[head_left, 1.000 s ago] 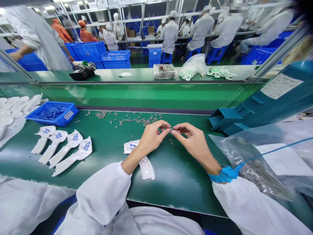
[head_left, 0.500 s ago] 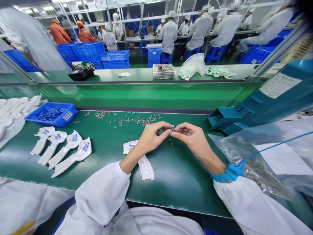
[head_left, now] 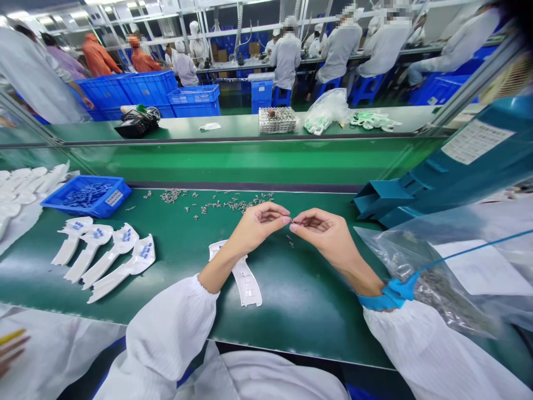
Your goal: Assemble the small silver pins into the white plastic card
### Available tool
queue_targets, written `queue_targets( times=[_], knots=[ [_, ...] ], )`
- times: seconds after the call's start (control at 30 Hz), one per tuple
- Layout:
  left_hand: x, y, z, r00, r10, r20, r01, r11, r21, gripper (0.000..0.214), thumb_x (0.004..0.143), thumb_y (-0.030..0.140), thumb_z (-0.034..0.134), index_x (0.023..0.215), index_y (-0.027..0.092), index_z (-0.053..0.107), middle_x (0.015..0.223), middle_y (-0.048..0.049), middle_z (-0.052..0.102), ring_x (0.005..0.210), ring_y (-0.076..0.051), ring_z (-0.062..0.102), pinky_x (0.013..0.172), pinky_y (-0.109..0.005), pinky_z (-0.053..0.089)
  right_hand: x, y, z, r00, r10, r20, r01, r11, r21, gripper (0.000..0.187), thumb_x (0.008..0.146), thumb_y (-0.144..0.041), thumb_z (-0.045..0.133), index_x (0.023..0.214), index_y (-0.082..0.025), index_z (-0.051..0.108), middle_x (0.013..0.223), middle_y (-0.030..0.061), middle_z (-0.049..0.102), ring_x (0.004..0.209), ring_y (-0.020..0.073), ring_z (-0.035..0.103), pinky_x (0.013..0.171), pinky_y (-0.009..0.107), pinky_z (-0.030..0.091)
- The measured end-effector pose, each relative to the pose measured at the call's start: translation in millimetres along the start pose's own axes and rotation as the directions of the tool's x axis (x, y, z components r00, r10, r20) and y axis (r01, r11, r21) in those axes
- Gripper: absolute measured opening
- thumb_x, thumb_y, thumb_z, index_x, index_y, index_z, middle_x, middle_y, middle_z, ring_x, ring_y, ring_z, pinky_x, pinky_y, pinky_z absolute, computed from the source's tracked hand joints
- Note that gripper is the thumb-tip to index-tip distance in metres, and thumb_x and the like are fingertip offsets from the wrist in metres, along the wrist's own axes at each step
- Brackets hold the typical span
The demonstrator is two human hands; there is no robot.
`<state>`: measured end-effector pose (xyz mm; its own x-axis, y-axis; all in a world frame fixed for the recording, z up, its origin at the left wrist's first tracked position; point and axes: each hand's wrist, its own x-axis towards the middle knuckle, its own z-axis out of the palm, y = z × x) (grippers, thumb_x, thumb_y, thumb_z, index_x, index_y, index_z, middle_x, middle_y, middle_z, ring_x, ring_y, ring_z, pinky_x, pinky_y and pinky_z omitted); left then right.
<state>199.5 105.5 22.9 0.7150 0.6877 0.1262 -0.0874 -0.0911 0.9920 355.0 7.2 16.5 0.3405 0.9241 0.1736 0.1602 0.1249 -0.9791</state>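
Note:
My left hand (head_left: 263,226) and my right hand (head_left: 323,229) meet above the bench, each pinching with thumb and fingertips. A tiny dark metal part (head_left: 292,221) shows between them; its shape is too small to make out. Just below the fingers lie a few loose metal pieces (head_left: 290,241). Under my left forearm rests a curved white plastic shell (head_left: 246,282), partly hidden, with a bit of blue at its upper end. Beyond my left hand, small metal parts (head_left: 239,205) are scattered in loose heaps.
Several white shells with blue pieces (head_left: 144,253) lie in a row at left, near a blue bin (head_left: 106,206) of blue parts. A clear plastic bag (head_left: 441,294) and teal bins (head_left: 416,189) stand at right. A raised shelf (head_left: 241,125) runs across the back.
My left hand has drawn slightly left, opening a small gap between the fingertips of both hands. At the lower left, another person's hand with a yellow object has come into view.

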Motion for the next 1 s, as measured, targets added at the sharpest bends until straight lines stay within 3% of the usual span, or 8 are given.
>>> queue_targets(
  times=[0.3, 0.67, 0.83, 1.0],
  knots=[
    [-2.2, 2.3, 0.0, 0.998, 0.035, 0.053, -0.035, 0.999, -0.008, 0.025, 0.08, 0.034, 0.076, 0.099, 0.018, 0.071, 0.093, -0.0042, 0.072, 0.089, -0.017, 0.066, 0.083, -0.03, 0.051, -0.4, -5.7, -0.2, 1.0, 0.021, -0.006, -0.02, 0.998, 0.054, 0.034, 0.066, -0.048, 0.084, 0.077, -0.022, 0.065, 0.077, 0.0022, 0.071, 0.074, 0.0193, 0.068, 0.072, 0.034, 0.059],
    [-2.5, 2.4, 1.9, 0.998, 0.049, 0.051, -0.054, 0.994, 0.094, 0.024, 0.082, 0.04, 0.072, 0.087, 0.017, 0.067, 0.087, -0.0032, 0.069, 0.082, -0.016, 0.065, 0.077, -0.029, 0.051, -1.7, -4.0, -2.4, 1.0, -0.016, 0.025, 0.016, 1.0, 0.015, 0.028, 0.071, -0.043, 0.081, 0.074, -0.021, 0.064, 0.074, 0.0015, 0.066, 0.071, 0.0174, 0.063, 0.07, 0.032, 0.055],
    [-3.0, 0.8, -0.5, 0.998, 0.041, 0.056, -0.052, 0.974, 0.222, 0.018, 0.086, 0.035, 0.066, 0.09, 0.017, 0.064, 0.089, -0.0033, 0.069, 0.084, -0.016, 0.065, 0.076, -0.027, 0.051, -0.7, 0.6, -3.7, 0.996, -0.018, 0.082, 0.02, 0.999, -0.026, 0.027, 0.074, -0.043, 0.079, 0.074, -0.021, 0.064, 0.075, 0.0013, 0.065, 0.071, 0.0171, 0.062, 0.07, 0.032, 0.054],
    [-6.4, 1.7, -8.5, 0.998, 0.051, 0.026, -0.057, 0.899, 0.434, 0.022, 0.086, 0.023, 0.062, 0.108, 0.02, 0.059, 0.09, -0.0018, 0.069, 0.078, -0.015, 0.064, 0.071, -0.027, 0.049, 1.2, 4.0, -4.7, 0.989, 0.039, 0.145, -0.02, 0.992, -0.126, 0.031, 0.073, -0.046, 0.078, 0.075, -0.02, 0.064, 0.078, 0.0037, 0.067, 0.07, 0.0178, 0.061, 0.071, 0.034, 0.053]
  ],
)
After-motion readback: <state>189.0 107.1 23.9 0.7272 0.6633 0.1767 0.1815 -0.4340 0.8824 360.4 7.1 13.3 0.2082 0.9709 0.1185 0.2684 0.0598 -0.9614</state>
